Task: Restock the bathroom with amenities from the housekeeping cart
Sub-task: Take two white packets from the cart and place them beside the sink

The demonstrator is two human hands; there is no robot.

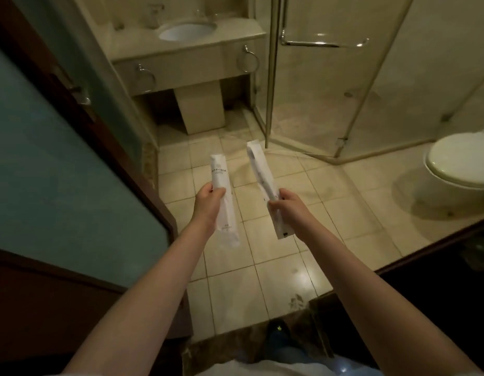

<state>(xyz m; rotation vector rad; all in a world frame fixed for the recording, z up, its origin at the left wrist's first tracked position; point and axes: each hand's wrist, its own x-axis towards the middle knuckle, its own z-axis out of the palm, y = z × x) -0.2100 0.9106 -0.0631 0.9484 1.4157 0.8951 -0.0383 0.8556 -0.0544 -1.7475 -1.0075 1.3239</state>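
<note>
Shown mid-doorway, our left hand and right hand each grasp mid-length a long, flat white paper-wrapped amenity packet, raised over the beige tiled floor; these look light, crushable, best pinched gently.

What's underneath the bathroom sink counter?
Under the counter stands a pale slanted panel on the tiled floor; whatever plumbing lies behind it is covered, and the side gaps are in shadow.

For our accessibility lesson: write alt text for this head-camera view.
A person at a bathroom doorway holds a white amenity packet in each hand: left hand, right hand. Ahead are a sink counter, glass shower and toilet.
</note>
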